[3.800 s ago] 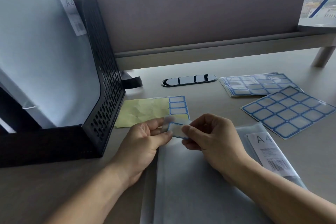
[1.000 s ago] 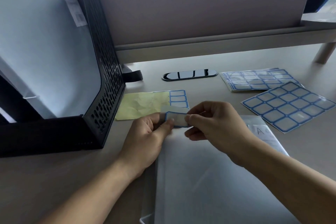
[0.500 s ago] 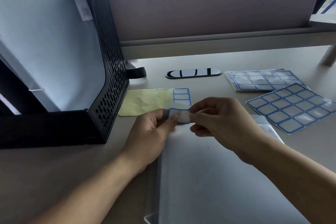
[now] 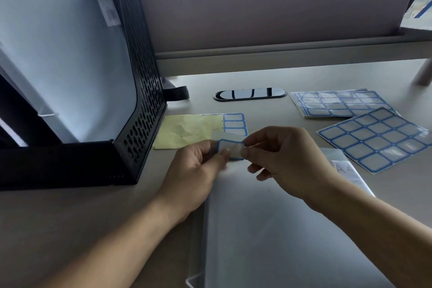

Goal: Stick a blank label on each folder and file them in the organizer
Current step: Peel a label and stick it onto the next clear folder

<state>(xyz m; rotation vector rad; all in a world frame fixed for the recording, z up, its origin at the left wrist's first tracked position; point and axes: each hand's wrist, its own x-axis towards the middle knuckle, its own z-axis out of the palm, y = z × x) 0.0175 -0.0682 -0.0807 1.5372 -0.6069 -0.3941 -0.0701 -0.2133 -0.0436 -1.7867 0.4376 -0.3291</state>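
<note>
Both hands pinch one blue-bordered blank label [image 4: 230, 147] in the air, just right of the black mesh organizer [image 4: 145, 100]. The left hand [image 4: 198, 166] closes thumb and fingers on the label's left end. The right hand [image 4: 285, 161] nips the right end, its other fingers loosely curled. The translucent folder [image 4: 268, 229] it is meant for lies flat on the bench [image 4: 70, 217], right of the organizer and nearer the person.

To place it well, I would keep the label taut and the sticky face off the fingertips. One edge should go down first, then be smoothed across to avoid bubbles.

A pale flap behind the label may be its backing; whether it is peeled free I cannot tell. Fingertips cover both ends of the label. The flat folder's near edge is cut off, as is the organizer's left part.
</note>
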